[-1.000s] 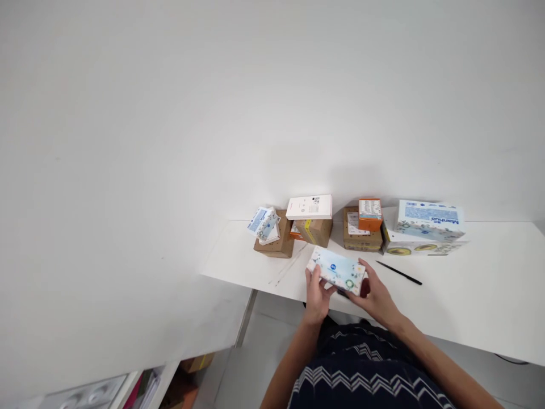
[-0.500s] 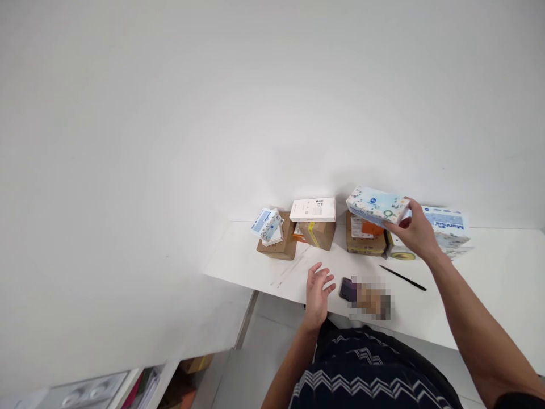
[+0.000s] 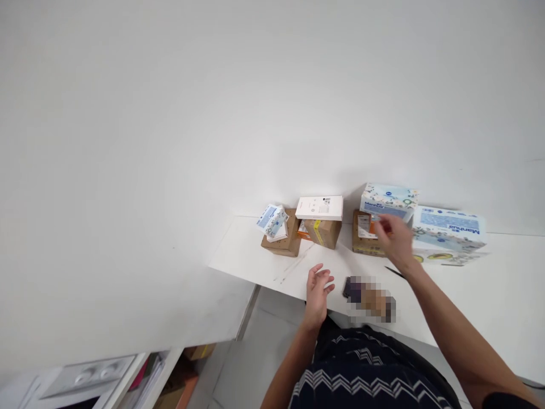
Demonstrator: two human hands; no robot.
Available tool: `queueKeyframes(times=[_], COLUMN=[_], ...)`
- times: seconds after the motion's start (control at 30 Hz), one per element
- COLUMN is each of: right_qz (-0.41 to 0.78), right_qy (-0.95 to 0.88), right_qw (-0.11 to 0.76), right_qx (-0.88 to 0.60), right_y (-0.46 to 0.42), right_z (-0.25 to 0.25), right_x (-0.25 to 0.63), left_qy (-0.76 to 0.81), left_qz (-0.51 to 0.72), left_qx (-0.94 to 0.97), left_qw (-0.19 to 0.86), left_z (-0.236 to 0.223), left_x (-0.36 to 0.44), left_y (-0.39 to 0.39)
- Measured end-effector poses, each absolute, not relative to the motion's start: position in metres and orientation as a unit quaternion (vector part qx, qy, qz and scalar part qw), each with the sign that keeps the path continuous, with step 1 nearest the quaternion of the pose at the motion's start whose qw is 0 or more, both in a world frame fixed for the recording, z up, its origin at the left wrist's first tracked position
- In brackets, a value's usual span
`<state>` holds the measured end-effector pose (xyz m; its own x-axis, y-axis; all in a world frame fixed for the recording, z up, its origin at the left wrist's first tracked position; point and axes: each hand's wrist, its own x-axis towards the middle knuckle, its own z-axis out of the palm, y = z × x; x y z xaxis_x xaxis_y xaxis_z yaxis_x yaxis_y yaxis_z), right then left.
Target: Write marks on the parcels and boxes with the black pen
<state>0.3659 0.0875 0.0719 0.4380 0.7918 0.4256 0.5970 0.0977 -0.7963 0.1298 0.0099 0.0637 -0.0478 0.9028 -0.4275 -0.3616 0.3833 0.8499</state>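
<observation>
My right hand (image 3: 394,238) is blurred by motion, just in front of a flowery blue-white tissue box (image 3: 389,199). It holds nothing and its fingers look loosely apart. The tissue box lies on top of an orange box and a brown carton (image 3: 364,243) at the back of the white table (image 3: 251,255). Near the table's front edge my left hand (image 3: 318,288) hovers with its fingers spread and empty. A small dark object (image 3: 351,287) lies just right of it, beside a pixelated patch.
A large printed box (image 3: 449,233) stands at the right of the stack. A white box (image 3: 320,207) rests on a brown carton (image 3: 324,233), and small tissue packs (image 3: 272,220) lie on another carton (image 3: 281,244). A black pen (image 3: 392,271) lies behind my right wrist. Low shelves (image 3: 128,380) are at the lower left.
Both hands held the tissue box at the table's front. My right hand lifted it to the back, set it on the stack and let go. My left hand stayed and opened.
</observation>
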Motion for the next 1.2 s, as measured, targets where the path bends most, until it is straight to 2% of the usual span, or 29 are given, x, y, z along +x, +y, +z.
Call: queueKeyframes(times=[0.13,0.23,0.5,0.77,0.9,1.0,1.2], right_qz=[0.347,0.429,0.507,0.597,0.661,0.677,0.598], right_qy=[-0.444,-0.363,-0.241,-0.207,-0.215,-0.29,-0.432], right_qw=[0.499,0.502,0.574,0.613,0.56,0.493,0.407], right_qx=[-0.659,-0.658,-0.595,-0.475,-0.451,-0.463,-0.539], right_y=[0.125,0.158,0.183,0.058,-0.004,-0.022,-0.019], right_z=[0.057,0.046,0.031,0.041,0.034,0.024,-0.01], right_x=[0.327,0.311,0.302,0.281,0.26,0.259,0.283], left_qy=[0.537,0.547,0.547,0.491,0.417,0.434,0.48], left_qz=[0.496,0.501,0.495,0.536,0.616,0.631,0.622], left_qx=[0.258,0.248,0.225,0.233,0.238,0.197,0.202], left_qw=[0.631,0.623,0.636,0.646,0.624,0.611,0.585], left_z=[0.063,0.061,0.058,0.056,0.062,0.064,0.068], left_x=[0.126,0.121,0.121,0.13,0.143,0.147,0.136], left_y=[0.009,0.007,0.01,0.019,0.02,0.02,0.02])
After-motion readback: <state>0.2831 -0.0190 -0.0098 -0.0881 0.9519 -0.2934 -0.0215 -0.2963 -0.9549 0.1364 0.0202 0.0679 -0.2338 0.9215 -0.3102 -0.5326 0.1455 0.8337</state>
